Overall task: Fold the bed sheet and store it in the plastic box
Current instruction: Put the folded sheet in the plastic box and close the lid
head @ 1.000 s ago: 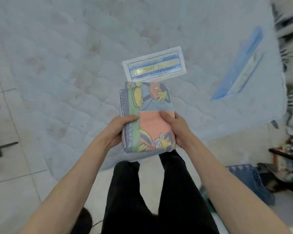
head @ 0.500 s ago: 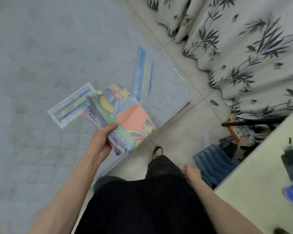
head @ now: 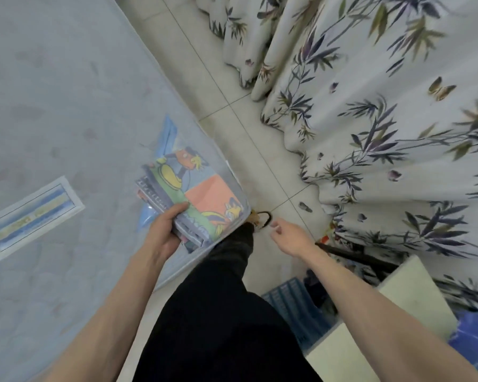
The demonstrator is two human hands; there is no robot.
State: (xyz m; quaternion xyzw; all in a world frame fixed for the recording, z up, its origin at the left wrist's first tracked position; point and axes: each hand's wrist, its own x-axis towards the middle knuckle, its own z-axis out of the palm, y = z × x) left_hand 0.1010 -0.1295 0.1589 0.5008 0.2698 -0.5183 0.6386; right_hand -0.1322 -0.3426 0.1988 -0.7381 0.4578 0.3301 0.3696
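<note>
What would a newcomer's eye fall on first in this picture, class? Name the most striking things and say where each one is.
First the folded bed sheet with its bright cartoon print, gripped in the left hand over the corner of the pale mattress. Next the leaf-patterned curtain filling the right side down to the tiled floor. The right hand holds nothing, fingers loose, above the floor.

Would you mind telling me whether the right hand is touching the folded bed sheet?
Apart. The head view shows bare floor between the right hand and the folded bed sheet.
</note>
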